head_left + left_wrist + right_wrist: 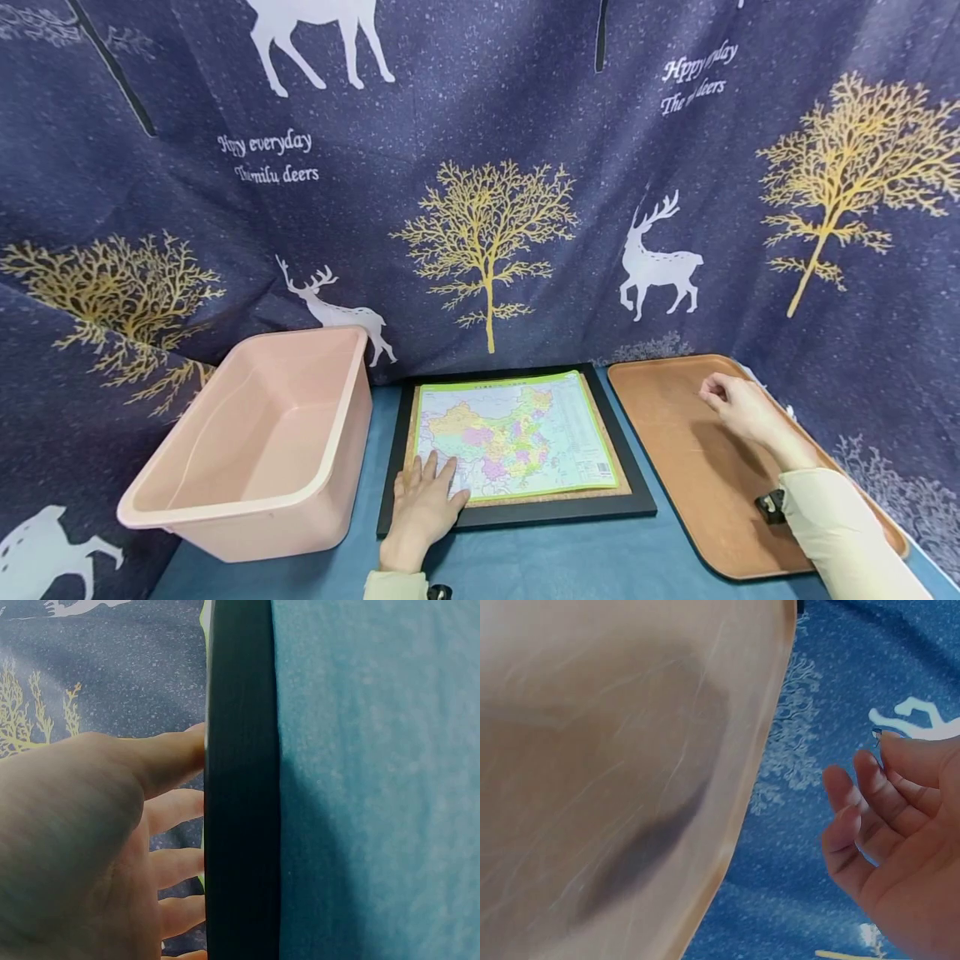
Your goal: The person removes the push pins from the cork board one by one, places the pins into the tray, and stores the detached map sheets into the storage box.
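Note:
A coloured map [491,437] with a lime-green border lies on a black-framed cork board [517,517]. My left hand [423,504] rests flat on the board's lower left corner, fingers spread over the map's edge. In the left wrist view, the frame's side [241,780] hides those fingertips. Above the brown tray [675,467], my right hand [742,408] is raised with its fingers curled. Thumb and index finger pinch a tiny pin [877,736] in the right wrist view; most of it is hidden between the fingertips.
A pink plastic tub [240,500] stands left of the board on the blue tablecloth [555,562]. The tray lies right of the board. Behind everything hangs a dark blue curtain [480,108] printed with deer and trees.

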{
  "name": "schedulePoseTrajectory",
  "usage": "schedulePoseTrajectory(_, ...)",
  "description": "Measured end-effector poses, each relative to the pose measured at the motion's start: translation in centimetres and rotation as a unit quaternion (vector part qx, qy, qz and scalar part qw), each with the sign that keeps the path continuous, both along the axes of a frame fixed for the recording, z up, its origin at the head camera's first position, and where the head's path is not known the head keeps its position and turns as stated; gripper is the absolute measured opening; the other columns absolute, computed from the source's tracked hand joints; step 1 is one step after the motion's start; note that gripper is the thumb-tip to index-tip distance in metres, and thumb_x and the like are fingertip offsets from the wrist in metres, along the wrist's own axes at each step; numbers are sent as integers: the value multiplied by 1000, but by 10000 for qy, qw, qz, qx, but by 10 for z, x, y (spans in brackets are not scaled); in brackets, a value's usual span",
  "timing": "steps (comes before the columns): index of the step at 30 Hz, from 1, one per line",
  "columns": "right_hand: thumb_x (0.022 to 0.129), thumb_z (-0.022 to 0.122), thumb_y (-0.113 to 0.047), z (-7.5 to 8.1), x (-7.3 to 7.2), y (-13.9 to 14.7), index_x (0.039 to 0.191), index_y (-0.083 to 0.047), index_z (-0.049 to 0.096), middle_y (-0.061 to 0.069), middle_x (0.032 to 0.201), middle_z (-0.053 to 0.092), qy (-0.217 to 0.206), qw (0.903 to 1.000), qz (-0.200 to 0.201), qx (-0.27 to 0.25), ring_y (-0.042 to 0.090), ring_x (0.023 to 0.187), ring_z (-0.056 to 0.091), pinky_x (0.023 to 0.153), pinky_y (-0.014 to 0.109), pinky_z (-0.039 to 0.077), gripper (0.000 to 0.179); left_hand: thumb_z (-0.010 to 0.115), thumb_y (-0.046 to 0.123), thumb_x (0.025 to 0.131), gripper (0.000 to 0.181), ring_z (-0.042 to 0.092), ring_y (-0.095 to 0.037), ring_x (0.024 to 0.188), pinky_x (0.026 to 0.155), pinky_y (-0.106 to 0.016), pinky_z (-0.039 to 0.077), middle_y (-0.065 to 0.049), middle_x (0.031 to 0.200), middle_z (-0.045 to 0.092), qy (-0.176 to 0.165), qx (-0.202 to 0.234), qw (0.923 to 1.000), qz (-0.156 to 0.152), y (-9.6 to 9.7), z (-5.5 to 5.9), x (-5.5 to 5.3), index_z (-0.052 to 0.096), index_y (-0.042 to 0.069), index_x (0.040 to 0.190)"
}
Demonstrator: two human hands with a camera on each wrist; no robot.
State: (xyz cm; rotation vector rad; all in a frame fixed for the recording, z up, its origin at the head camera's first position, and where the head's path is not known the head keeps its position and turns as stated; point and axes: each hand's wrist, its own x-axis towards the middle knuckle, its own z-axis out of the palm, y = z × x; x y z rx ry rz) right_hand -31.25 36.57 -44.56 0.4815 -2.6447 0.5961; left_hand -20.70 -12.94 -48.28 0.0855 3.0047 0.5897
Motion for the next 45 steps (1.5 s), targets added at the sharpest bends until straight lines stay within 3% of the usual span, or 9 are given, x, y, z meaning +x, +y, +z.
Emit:
schedulePoseTrajectory(15, 87, 66, -1, -15, 5, 22, 78, -10, 59, -7, 67, 54, -131, 9996, -60, 260, 7, 59, 45, 56, 30, 39, 15, 62, 40, 95, 56, 21, -45, 142, 110, -67, 11, -23, 152, 34, 77, 12, 10000, -21, 1, 1, 0, 53, 9, 141)
schedulePoseTrajectory(35, 84, 68, 2, -28, 7, 31, 73, -12, 55, -5, 68, 53, -404, 9984, -89, 383, 13, 63, 47, 58, 32, 40, 22, 60, 41, 96, 56, 19, -44, 143, 111, -66, 9, -22, 153, 33, -44, -42, 10000, 14, 3, 2, -3, 52, 10, 142)
schedulePoseTrajectory(45, 80, 70, 0, -36, 9, 30, 69, -14, 54, -7, 66, 49, -553, 9972, -6, 504, 11, 62, 44, 56, 31, 37, 24, 60, 41, 96, 56, 19, -45, 143, 111, -67, 9, -22, 153, 33, -35, -53, 10000, 7, 0, -3, -1, 52, 11, 142)
